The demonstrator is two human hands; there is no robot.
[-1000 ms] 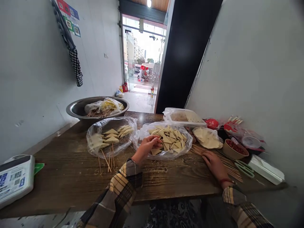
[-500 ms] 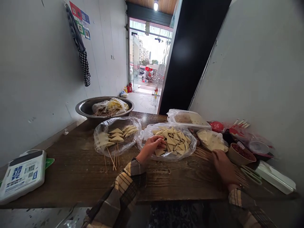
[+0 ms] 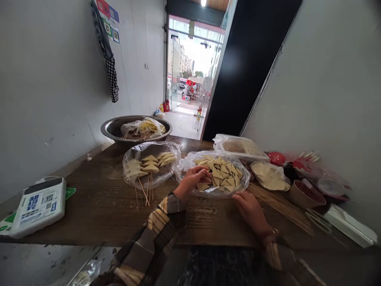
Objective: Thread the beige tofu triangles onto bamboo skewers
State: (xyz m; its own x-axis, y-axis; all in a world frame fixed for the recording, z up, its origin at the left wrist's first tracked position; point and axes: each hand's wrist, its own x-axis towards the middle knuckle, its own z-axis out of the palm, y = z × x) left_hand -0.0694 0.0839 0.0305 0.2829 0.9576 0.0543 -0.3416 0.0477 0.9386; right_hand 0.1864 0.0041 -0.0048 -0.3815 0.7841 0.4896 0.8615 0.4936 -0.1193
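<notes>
My left hand [image 3: 195,179] is over the left edge of a plastic-lined plate heaped with pale tofu triangles [image 3: 222,172]. Its fingers are curled together in a pinch, and what they hold is hidden. Beside the plate's lower right edge, my right hand [image 3: 249,208] hovers low over the wood with fingers closed; anything in them is too small to make out. Loose wooden skewers [image 3: 282,208] lie just right of it. Skewered triangles [image 3: 151,163] rest in a second plastic-lined plate on the left, their sticks poking out toward me.
A metal basin [image 3: 108,129] with bagged skewers stands at the back left. A white scale-like device [image 3: 41,206] is at the far left. Along the right are a covered tray [image 3: 241,147], a bag of pale food [image 3: 270,176], a bowl [image 3: 306,194], green scissors [image 3: 318,219] and a white box [image 3: 351,225].
My right hand has moved left from the skewers to beside the plate of triangles. My left hand stays by the triangles, and the view has shifted slightly.
</notes>
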